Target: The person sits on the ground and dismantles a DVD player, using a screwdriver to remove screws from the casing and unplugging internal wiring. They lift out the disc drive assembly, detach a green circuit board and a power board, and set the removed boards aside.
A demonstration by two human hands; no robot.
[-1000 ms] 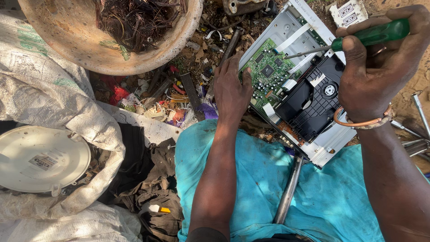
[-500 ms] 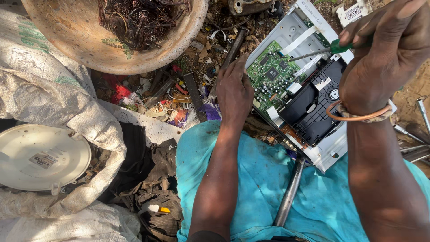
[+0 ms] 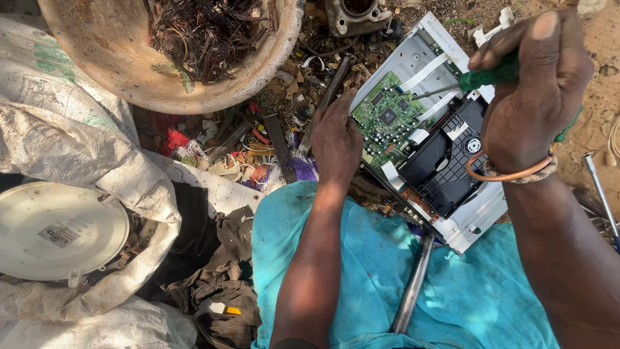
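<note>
head view, looking down: the right hand [image 3: 536,90] is closed in a fist round the green handle of a screwdriver [image 3: 481,79], whose thin metal shaft slants left and down to a tip over the white metal tray of an opened disc drive [image 3: 426,142]. the drive lies tilted on the ground and partly on the person's turquoise cloth [image 3: 361,271], just ahead of the knees. its green circuit board [image 3: 386,117] is bare on the left, and a black disc mechanism [image 3: 445,161] fills the lower right. the left hand [image 3: 336,142] lies flat, fingers loosely curled and pressed against the drive's left edge beside the circuit board, gripping nothing that shows. a copper-coloured bangle [image 3: 513,173] circles the right wrist. a grey metal rod [image 3: 413,284] lies on the cloth below the drive. to the upper left a worn round basin [image 3: 116,71] holds a tangle of dark wires [image 3: 206,35]. scraps litter the dirt between basin and drive. at the far left a white round lid [image 3: 61,229] rests among pale woven sacks [image 3: 71,136].
</note>
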